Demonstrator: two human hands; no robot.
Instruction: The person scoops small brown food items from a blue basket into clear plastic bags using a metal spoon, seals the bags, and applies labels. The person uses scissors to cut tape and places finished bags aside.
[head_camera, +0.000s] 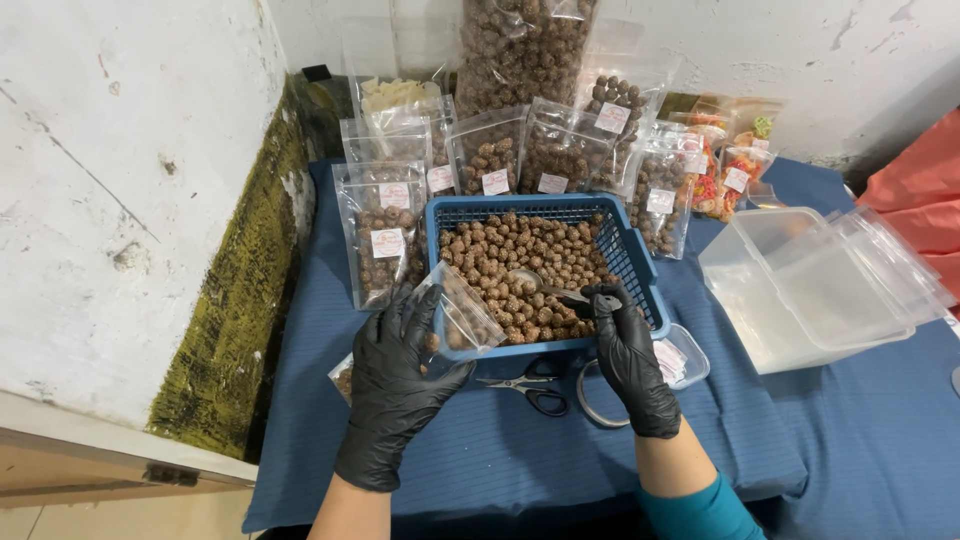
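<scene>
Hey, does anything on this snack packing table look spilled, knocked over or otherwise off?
Nothing spilled that I can see. The brown snack balls stay inside the blue basket, and the filled pouches stand upright behind it. Only oddity: the scissors lie partly under the basket's front edge, near the right hand.

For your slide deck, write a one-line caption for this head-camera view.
Black-gloved left hand holds a clear pouch while the right hand scoops brown snack balls from a blue basket.
</scene>
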